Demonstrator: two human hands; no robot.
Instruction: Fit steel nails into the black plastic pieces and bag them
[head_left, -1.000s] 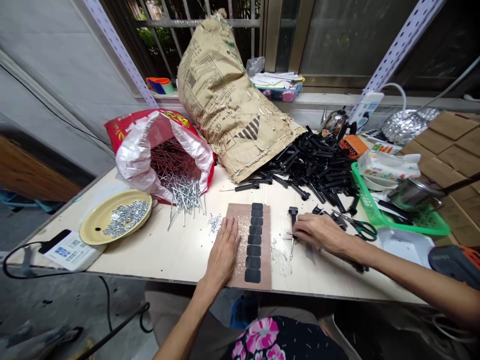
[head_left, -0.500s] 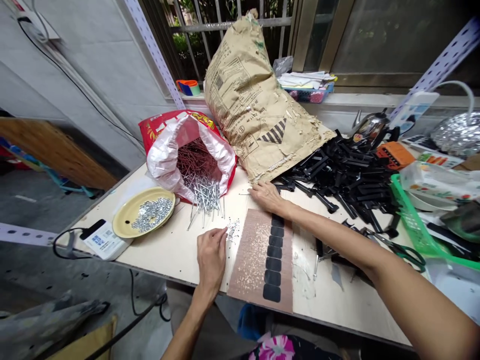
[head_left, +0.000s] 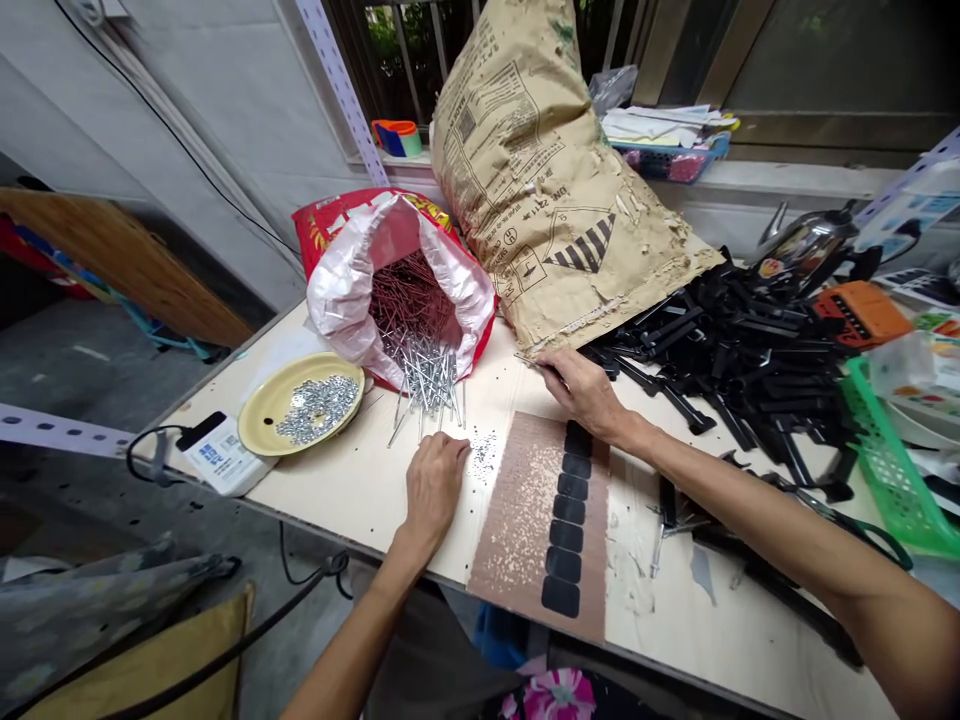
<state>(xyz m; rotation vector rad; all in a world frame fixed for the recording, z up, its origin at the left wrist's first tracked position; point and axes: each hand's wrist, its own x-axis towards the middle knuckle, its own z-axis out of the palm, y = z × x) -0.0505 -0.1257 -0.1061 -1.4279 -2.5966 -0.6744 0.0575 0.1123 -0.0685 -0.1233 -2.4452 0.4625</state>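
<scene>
My right hand (head_left: pixel 583 392) reaches across the table to the foot of the brown paper sack (head_left: pixel 536 175). Its fingers are closed on a black plastic piece with a thin metal pin (head_left: pixel 529 360) sticking out to the left. My left hand (head_left: pixel 435 483) rests on the table edge with fingers curled, its fingertips at a small scatter of tiny metal bits (head_left: pixel 482 450). What they pinch is too small to see. Between my hands lies a brown board (head_left: pixel 517 520) with a row of black pads (head_left: pixel 568 530).
A red-and-white bag (head_left: pixel 352 280) spills long nails (head_left: pixel 427 380). A yellow plate (head_left: pixel 259 425) holds small metal parts beside a white device (head_left: pixel 217 455). A heap of black plastic pieces (head_left: pixel 739 330), a kettle (head_left: pixel 799 248) and a green basket (head_left: pixel 892 480) lie right.
My right hand left the spot right of the board and reached to the sack's foot, closing on the black piece with the pin. My left hand slid off the board to the metal bits.
</scene>
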